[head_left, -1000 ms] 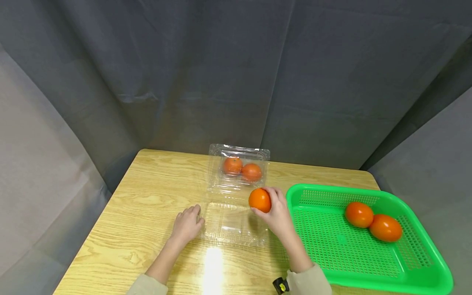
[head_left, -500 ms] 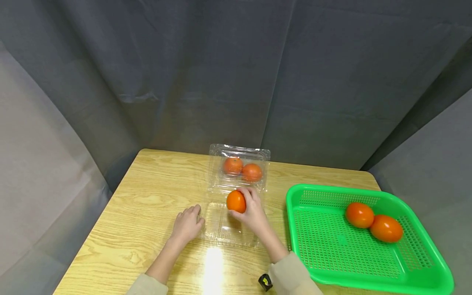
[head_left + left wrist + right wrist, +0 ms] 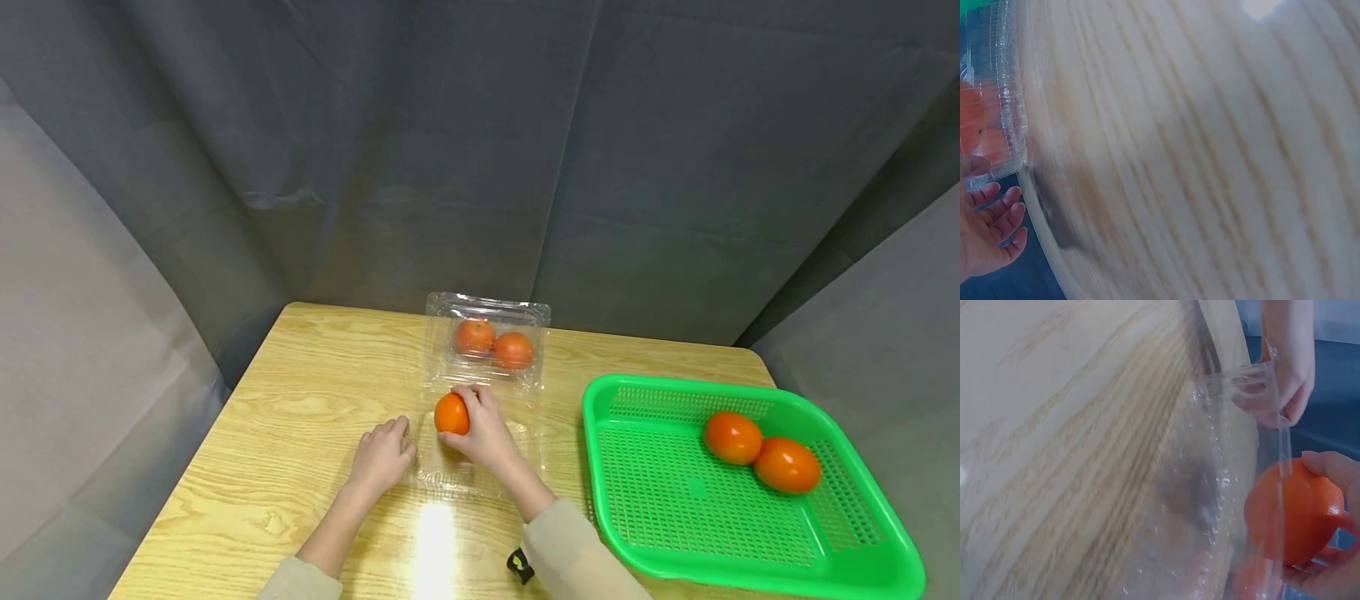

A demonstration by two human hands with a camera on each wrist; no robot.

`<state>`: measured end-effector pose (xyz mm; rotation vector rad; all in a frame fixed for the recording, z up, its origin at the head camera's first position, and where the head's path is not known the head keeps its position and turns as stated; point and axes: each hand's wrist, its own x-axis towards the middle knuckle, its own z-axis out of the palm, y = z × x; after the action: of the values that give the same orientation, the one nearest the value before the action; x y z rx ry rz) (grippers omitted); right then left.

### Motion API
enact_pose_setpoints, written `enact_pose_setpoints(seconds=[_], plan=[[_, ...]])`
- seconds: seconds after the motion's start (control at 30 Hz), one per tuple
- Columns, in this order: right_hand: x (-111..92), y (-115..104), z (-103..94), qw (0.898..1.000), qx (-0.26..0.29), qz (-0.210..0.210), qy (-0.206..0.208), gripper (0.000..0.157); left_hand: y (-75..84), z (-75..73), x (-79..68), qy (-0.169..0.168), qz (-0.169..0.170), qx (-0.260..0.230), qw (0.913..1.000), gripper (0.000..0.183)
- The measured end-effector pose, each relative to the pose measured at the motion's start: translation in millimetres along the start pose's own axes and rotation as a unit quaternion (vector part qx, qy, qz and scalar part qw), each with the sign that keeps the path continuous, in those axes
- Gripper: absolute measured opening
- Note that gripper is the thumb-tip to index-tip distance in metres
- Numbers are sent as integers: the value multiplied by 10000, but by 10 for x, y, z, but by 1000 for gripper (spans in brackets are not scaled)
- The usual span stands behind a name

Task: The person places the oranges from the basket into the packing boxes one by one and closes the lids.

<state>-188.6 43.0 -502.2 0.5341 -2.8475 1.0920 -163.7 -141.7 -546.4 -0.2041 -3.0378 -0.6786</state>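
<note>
My right hand (image 3: 483, 433) grips a smooth orange fruit (image 3: 451, 414) between thumb and fingers, over the left part of the near half of a clear plastic clamshell box (image 3: 525, 458). In the right wrist view the same fruit (image 3: 1300, 512) fills the grasp, partly behind the clear wall. Two more orange fruits (image 3: 513, 351) show through the far half of the box. My left hand (image 3: 381, 458) rests at the box's left edge. Its fingers (image 3: 1007, 212) are loosely bent and spread in the left wrist view, thumb close to the box corner.
A green perforated plastic basket (image 3: 697, 558) stands at the right of the wooden table (image 3: 300, 400), with two shiny orange fruits (image 3: 786, 465) at its right end. Dark grey curtains (image 3: 450, 167) hang behind the table and along the sides.
My right hand has carried the fruit leftward from the right side of the box's near half to its left part. The left hand and the other fruits keep their places.
</note>
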Motion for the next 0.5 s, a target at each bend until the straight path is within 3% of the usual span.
enact_pose_setpoints(seconds=[0.5], plan=[[92,-8,212,9992,-145,-76,-364,67,-9,9,11,26,34,40,10000,14]])
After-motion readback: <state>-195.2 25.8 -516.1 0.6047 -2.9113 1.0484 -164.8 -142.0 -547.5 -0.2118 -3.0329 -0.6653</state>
